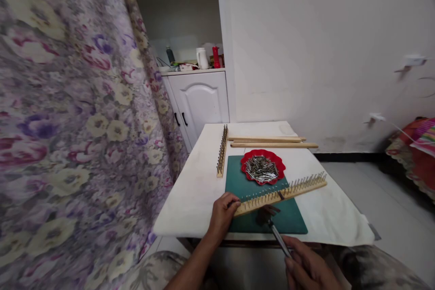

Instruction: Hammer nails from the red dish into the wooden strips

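A wooden strip bristling with upright nails lies slantwise across a green mat. At its left end is my left hand, thumb and fingertips pinched together just over the wood; what sits between them is too small to make out. My right hand is closed round the metal handle of a hammer. The hammer's head, blurred by motion, hangs in front of the strip's near edge, apart from the nails. Behind the strip, a red scalloped bowl holds a heap of loose nails.
Another nail-studded strip lies at the table's left. Two bare wooden strips lie along the back of the white-covered table. A floral curtain hangs close on the left, and a white cabinet stands behind.
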The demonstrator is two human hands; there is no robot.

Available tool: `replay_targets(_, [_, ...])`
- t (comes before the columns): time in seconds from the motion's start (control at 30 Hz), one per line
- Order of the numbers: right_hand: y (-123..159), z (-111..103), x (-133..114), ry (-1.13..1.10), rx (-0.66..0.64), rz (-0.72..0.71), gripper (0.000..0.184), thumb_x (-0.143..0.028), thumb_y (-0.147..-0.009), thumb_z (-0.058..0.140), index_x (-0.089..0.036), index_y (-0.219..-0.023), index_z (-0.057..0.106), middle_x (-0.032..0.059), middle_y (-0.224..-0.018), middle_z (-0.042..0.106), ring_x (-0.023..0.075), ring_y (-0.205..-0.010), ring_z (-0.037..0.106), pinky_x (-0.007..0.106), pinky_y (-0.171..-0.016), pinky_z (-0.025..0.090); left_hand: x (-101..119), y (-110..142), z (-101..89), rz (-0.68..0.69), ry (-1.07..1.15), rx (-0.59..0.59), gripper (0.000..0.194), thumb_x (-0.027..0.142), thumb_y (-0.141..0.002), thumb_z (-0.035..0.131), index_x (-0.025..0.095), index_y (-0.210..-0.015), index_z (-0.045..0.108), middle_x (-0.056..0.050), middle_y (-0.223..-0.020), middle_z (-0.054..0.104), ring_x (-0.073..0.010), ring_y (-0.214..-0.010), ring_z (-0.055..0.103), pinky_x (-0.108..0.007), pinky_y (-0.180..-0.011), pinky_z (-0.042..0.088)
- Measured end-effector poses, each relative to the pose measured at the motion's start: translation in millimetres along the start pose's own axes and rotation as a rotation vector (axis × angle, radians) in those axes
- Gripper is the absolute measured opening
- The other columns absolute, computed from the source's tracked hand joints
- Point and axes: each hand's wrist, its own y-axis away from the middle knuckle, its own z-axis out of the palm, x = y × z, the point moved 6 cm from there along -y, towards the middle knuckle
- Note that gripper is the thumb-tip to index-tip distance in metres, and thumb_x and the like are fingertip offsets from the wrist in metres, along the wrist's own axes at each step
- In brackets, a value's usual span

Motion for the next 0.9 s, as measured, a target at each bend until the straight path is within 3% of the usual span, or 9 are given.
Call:
replay_targets(0.1, [-8, 13, -36, 0.067, -0.048, 0.016, 0.05, -0.051, -0.084, 0.047, -0.017, -0.12, 0.049, -0.0054, -0.058, 0.053, 0.0083, -0.036, 0.036, 0.021, -0.035, 0.023, -2, 0, 0.6, -0.007, 0.003, 0.012, 0.011, 0.021, -0.077, 0.057, 0.017, -0.069, 0.063, -0.001, -0.073, 0.059, -0.0158, -0.073, 0.056, -0.024, -0.068, 0.041])
replay_targets(0.23, [-29, 30, -65, 0.086, -0.091, -0.069, 0.042, -0.042, -0.088, 0.044, -0.017, -0.121, 0.046, -0.0078, -0.055, 0.054, 0.005, -0.029, 0.036, 0.017, -0.031, 0.024, -4, 1, 2.3, -0.008, 0.004, 0.014, 0.012, 0.02, -0.076, 0.057, 0.017, -0.065, 0.061, 0.001, -0.069, 0.056, -0.0147, -0.07, 0.054, -0.023, -0.065, 0.04])
replay_targets(0.43, [-52, 42, -63, 0.13, -0.097, -0.117, 0.037, -0.036, -0.088, 0.044, -0.016, -0.118, 0.047, -0.0087, -0.053, 0.055, 0.0054, -0.027, 0.038, 0.015, -0.028, 0.028, -8, 1, 4.3, -0.021, 0.015, 0.019, 0.016, 0.02, -0.076, 0.057, 0.017, -0.06, 0.055, 0.002, -0.067, 0.051, -0.0132, -0.068, 0.051, -0.022, -0.062, 0.037])
replay_targets(0.9, [-52, 43, -64, 0.164, -0.117, -0.111, 0.034, -0.034, -0.088, 0.042, -0.015, -0.116, 0.047, -0.0092, -0.052, 0.054, 0.0048, -0.025, 0.037, 0.015, -0.027, 0.026, -9, 1, 4.6, -0.037, 0.056, 0.033, 0.017, 0.02, -0.073, 0.057, 0.016, -0.057, 0.054, 0.002, -0.065, 0.05, -0.0134, -0.067, 0.05, -0.022, -0.061, 0.037])
